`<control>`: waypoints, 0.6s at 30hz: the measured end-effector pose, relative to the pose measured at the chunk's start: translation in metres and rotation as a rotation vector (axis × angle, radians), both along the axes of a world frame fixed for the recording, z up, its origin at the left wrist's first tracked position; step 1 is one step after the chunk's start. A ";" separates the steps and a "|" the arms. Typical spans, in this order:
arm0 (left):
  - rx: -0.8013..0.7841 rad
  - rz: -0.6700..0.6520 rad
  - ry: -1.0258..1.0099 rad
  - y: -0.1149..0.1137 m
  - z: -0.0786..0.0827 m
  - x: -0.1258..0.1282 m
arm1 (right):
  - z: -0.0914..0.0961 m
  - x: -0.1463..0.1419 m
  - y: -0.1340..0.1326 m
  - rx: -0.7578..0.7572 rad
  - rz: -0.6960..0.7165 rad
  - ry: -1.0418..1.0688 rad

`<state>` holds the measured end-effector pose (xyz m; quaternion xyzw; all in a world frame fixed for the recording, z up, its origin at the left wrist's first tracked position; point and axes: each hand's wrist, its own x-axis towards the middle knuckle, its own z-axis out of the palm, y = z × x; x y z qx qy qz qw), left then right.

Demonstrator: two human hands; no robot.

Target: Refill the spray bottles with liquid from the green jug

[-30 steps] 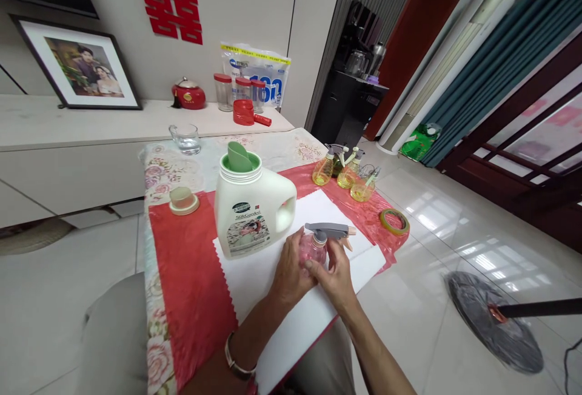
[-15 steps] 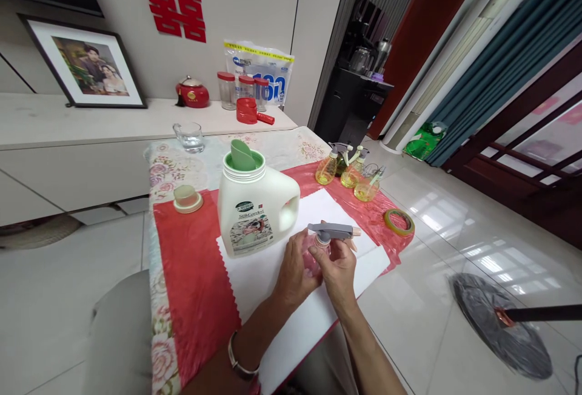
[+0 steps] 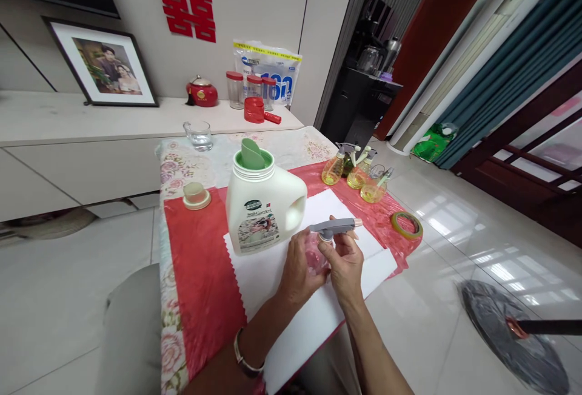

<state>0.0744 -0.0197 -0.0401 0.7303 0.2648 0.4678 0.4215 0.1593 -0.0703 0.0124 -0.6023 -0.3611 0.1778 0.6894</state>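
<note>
Right hand's [image 3: 349, 261] thumb now higher, up at neck of pink spray bottle [image 3: 313, 256]. Left hand [image 3: 297, 267] wraps body, right fingers grip neck — over white sheet [image 3: 295, 340], beside jug [image 3: 245, 201]. Spray head [image 3: 334, 225] looks seated — tightness unclear; jug's recapping seems left.

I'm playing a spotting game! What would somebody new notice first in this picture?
Probably the big white jug with its green spout, standing near the middle, just past the hands. Next might be the small pink spray bottle between the left hand and the right hand. The bright red cut-out stands out too, up on the wall at upper left.
</note>
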 end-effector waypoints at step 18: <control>-0.004 0.031 0.006 0.000 0.002 -0.002 | -0.003 -0.014 -0.003 -0.033 -0.217 -0.211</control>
